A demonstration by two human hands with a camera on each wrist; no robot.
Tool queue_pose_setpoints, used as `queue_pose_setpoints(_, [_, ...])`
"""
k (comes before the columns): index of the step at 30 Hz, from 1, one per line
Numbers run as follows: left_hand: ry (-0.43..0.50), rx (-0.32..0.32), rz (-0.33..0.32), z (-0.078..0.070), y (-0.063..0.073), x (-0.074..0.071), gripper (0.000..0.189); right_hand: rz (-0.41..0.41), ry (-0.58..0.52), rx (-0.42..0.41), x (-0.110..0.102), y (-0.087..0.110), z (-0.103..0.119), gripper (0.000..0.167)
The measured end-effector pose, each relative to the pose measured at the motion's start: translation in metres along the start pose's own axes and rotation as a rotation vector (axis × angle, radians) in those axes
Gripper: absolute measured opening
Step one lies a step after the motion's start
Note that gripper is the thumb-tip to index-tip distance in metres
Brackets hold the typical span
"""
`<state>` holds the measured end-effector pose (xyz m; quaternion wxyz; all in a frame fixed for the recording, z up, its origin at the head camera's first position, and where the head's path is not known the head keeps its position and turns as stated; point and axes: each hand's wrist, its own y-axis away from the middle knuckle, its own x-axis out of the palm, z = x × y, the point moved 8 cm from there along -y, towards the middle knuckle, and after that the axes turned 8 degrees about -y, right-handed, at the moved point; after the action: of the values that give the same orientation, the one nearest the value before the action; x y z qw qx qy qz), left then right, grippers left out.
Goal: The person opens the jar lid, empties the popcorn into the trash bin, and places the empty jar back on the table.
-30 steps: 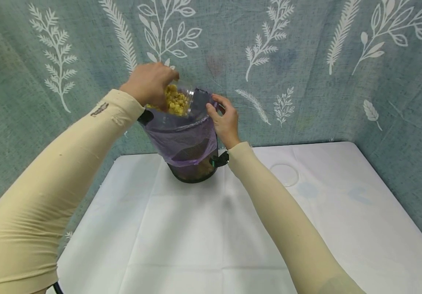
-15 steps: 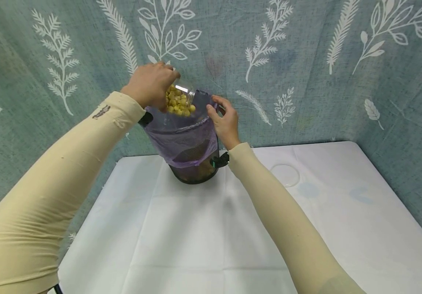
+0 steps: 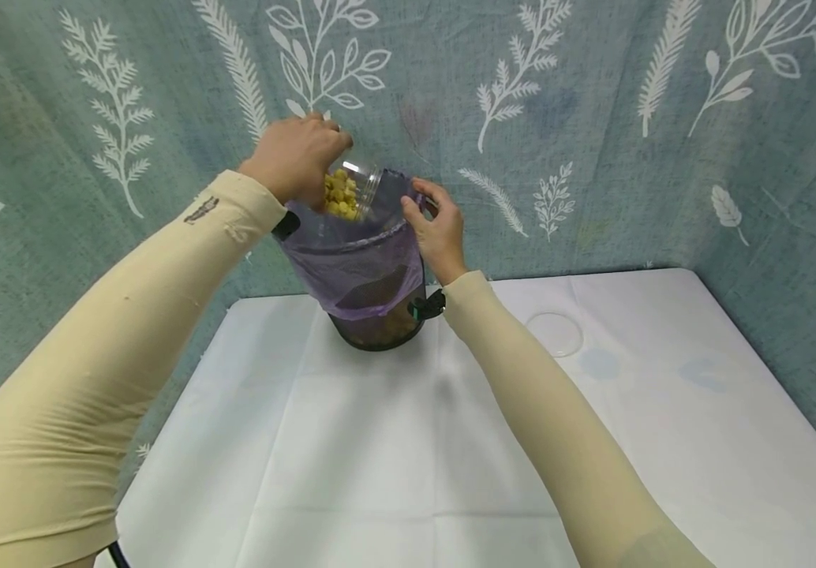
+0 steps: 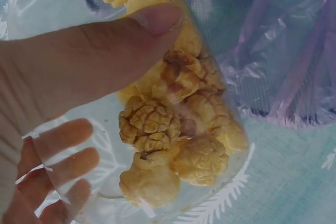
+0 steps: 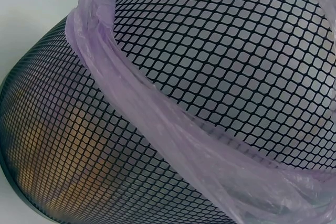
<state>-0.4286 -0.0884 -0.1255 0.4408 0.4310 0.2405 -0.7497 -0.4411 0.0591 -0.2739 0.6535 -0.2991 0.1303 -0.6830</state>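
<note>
My left hand grips a clear jar tipped on its side over the bin, its mouth toward the right. Yellow popcorn lies along the jar's lower side. In the left wrist view the thumb presses across the jar, and curled fingers show through its wall. A black mesh bin, lined with a purple plastic bag, stands tilted under the jar. My right hand holds the bin's right rim and bag between thumb and fingers. Orange-brown contents show through the mesh in the right wrist view.
A clear round lid lies on the white-covered table, right of the bin. A blue-green curtain with white leaf prints hangs right behind the table and along its sides.
Popcorn in the jar has dwindled and drawn back from the mouth; pieces spilled at the mouth half a second ago. Both hands keep nearly the same places.
</note>
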Motion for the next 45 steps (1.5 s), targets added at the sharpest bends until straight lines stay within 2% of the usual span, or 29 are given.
queue_pose_setpoints(8, [0.026,-0.007,-0.041,0.001,0.001,-0.004,0.091,0.008,0.008,0.002,-0.001,-0.001,0.001,0.042])
queue_pose_setpoints(17, [0.038,-0.013,-0.042,0.0,0.001,-0.006,0.088,0.012,0.009,0.007,0.0,0.001,0.001,0.042])
queue_pose_setpoints(23, [0.002,-0.017,-0.051,-0.003,0.0,-0.007,0.088,0.008,0.028,0.013,-0.001,0.001,0.001,0.042])
queue_pose_setpoints(39, [-0.088,0.006,-0.013,-0.009,-0.003,-0.005,0.104,0.014,0.033,0.006,-0.001,0.0,0.0,0.042])
queue_pose_setpoints(45, [-0.088,0.022,-0.036,-0.011,-0.001,-0.009,0.097,0.01,0.036,-0.001,-0.001,0.0,0.0,0.042])
